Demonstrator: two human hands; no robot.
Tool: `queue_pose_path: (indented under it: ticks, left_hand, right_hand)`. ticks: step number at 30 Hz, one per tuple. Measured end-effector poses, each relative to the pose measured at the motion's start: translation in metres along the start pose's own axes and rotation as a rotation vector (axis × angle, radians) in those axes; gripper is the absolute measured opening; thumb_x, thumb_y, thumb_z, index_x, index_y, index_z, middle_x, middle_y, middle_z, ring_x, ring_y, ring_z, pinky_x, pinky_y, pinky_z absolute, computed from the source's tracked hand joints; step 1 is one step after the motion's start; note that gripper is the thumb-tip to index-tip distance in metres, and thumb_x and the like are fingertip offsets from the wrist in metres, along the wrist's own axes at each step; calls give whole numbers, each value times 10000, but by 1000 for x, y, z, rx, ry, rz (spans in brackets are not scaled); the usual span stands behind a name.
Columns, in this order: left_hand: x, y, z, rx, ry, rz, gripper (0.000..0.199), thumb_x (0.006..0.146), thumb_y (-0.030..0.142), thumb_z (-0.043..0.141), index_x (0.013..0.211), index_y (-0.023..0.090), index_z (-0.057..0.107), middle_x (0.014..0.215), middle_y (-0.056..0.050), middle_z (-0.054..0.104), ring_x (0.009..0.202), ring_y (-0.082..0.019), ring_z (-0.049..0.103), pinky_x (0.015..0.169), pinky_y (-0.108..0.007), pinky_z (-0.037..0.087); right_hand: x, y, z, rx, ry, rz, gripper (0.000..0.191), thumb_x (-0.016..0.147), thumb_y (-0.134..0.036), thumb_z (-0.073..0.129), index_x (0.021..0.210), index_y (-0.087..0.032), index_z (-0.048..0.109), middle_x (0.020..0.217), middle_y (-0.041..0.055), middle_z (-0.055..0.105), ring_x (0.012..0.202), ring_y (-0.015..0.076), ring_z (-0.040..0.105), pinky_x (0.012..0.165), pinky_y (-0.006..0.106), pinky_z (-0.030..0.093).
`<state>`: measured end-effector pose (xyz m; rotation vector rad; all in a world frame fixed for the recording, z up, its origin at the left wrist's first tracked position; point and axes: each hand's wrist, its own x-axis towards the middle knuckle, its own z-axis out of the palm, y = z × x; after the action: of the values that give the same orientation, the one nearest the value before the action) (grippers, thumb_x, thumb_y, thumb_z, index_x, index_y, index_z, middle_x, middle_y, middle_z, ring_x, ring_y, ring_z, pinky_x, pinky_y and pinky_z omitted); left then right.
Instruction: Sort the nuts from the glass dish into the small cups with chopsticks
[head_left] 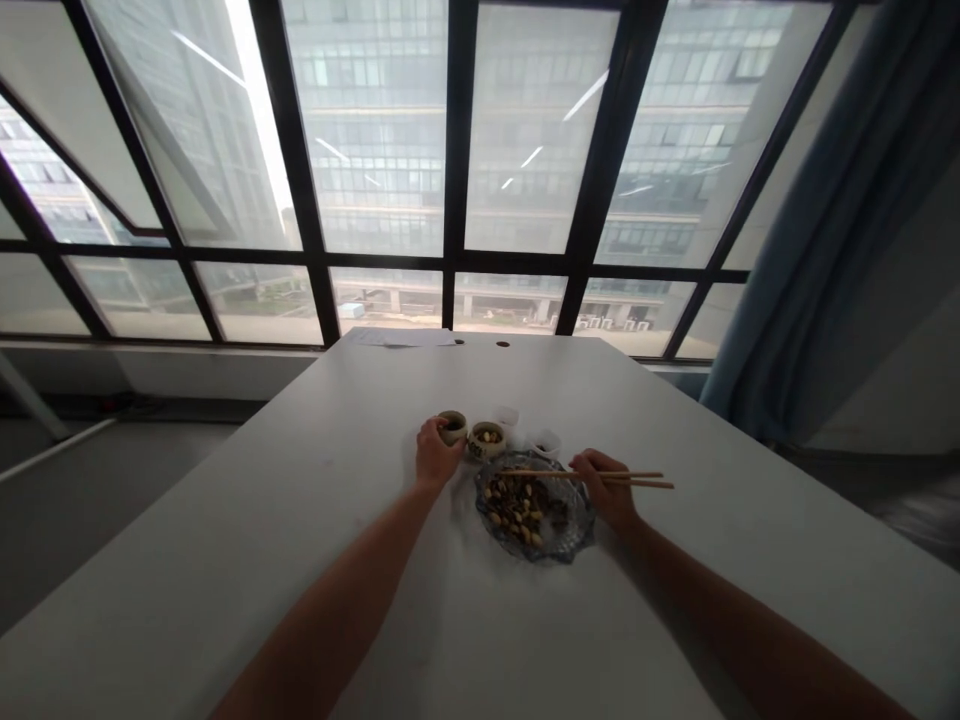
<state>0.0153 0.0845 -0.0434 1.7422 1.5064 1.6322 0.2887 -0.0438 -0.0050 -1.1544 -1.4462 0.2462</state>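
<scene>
My left hand (439,455) is closed around the side of a small round cup (460,436) with a dark inside. Right beside it stands a second small cup (480,452) with pale bits in it. In my right hand (604,486) is a pair of chopsticks (637,475), held level with the tips reaching left over a glass plate (577,530). A mix of nuts and dark seeds (521,510) lies mostly on the plate's left half. Whether the tips grip a piece is too small to tell.
Behind the plate are a small white dish (553,440) and a translucent dish (507,414). Papers (401,338) lie at the far end of the white table (337,600). Windows (375,130) rise behind it, and a blue curtain (795,250) hangs at right.
</scene>
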Motion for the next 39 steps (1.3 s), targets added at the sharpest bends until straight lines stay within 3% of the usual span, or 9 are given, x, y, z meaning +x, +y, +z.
queue_pose_path:
  ticks: [24,32,39]
  left_hand:
    - [-10,3,-25,91,-30,0,439,668,328,839,1008,208,588,1030,-82,700,973,-236,664,901,-386,530]
    - [-7,0,-24,94,-68,12,445,677,343,833,1022,205,589,1042,-85,688,981,-235,653,894,-382,530]
    - [-5,-3,-22,58,-80,33,445,668,345,831,1024,214,597,1031,-68,688,963,-225,646,884,-369,525]
  right_hand:
    - [9,-6,-9,30,-89,-3,543,884,-642,562,562,-205,558,490,-7,540,480,131,480,492,265,393]
    - [32,-31,-20,154,-119,114,654,802,-803,559,557,-198,602,419,11,535,381,116,452,371,240,349]
    - [42,-64,-32,101,-224,34,647,833,-782,558,583,-190,630,443,28,570,393,120,491,375,237,377]
